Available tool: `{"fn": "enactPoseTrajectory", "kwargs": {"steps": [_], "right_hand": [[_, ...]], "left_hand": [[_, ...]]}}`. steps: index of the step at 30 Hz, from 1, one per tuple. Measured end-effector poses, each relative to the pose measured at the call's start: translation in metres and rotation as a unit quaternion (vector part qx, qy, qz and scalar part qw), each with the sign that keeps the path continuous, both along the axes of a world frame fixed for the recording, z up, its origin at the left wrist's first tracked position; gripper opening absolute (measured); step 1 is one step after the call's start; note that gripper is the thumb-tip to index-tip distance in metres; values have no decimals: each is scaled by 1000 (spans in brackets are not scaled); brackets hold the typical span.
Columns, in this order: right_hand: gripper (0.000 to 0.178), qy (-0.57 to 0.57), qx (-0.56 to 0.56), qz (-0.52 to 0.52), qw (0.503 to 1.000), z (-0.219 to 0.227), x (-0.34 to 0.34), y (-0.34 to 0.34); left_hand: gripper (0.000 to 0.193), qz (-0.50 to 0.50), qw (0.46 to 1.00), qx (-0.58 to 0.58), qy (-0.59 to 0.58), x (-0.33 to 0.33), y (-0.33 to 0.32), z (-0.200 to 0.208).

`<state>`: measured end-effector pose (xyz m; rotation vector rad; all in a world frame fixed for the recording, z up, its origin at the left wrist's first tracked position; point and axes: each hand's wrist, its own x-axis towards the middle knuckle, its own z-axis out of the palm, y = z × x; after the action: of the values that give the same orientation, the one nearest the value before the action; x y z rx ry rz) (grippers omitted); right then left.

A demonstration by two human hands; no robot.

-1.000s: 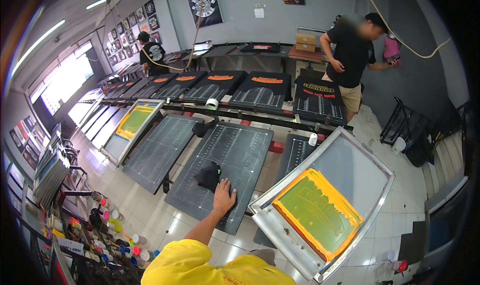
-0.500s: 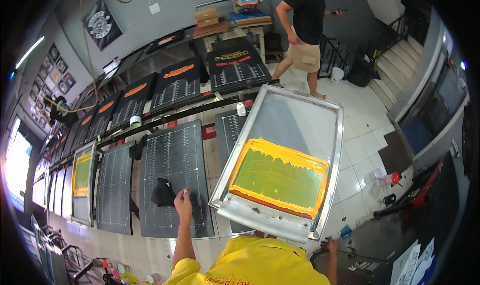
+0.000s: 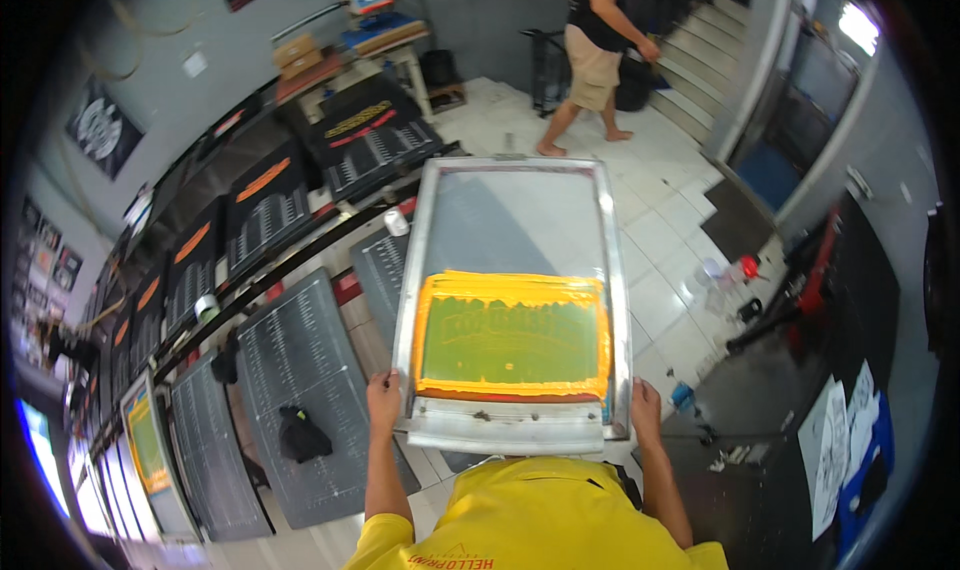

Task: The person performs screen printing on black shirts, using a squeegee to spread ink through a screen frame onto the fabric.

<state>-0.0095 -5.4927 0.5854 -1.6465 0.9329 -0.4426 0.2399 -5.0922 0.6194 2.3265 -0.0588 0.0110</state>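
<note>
A silk-screen frame (image 3: 617, 300) lies straight ahead of me, its metal rim around a mesh with a green stencil area (image 3: 500, 342) bordered by thick orange ink. Across its near end rests a long metal-handled squeegee (image 3: 505, 430). My left hand (image 3: 383, 402) is closed on the left rim near the squeegee's end. At the opposite rim my right hand (image 3: 646, 410) is closed on the frame too, its fingertips partly hidden. A black cloth (image 3: 303, 435) sits crumpled on the dark printing board (image 3: 310, 360) to the left.
Black shirts with orange prints (image 3: 262, 182) lie on boards in a row at the far left. Another inked screen (image 3: 148, 440) stands farther left. A dark worktable (image 3: 740, 500) with papers (image 3: 830, 450) is on the right. A person (image 3: 592, 50) walks near the stairs (image 3: 700, 55).
My left hand has gone from above the printing board to the screen's left rim, my right from beside the worktable to its right rim. The screen now appears straighter, and the view has turned right.
</note>
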Motion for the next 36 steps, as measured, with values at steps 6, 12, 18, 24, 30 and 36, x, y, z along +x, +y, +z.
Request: {"fn": "enactPoseTrajectory", "kwargs": {"steps": [6, 12, 18, 24, 30, 36], "right_hand": [[39, 29, 40, -49, 998, -16, 8, 4], [40, 27, -47, -113, 992, -8, 8, 10], [38, -9, -20, -152, 988, 19, -1, -20], [36, -48, -58, -197, 977, -26, -37, -135], [35, 3, -48, -216, 975, -17, -70, -245], [35, 10, -48, -259, 965, -14, -78, -330]], "left_hand": [[34, 17, 999, 14, 27, 11, -7, 7], [36, 29, 982, -178, 47, 1, -18, 20], [37, 7, 973, -220, 70, -4, -45, 37], [38, 19, 989, -150, -5, -19, -184, 49], [32, -74, 974, -207, 47, -5, -307, 12], [35, -101, 974, -199, 43, 2, -412, 20]]}}
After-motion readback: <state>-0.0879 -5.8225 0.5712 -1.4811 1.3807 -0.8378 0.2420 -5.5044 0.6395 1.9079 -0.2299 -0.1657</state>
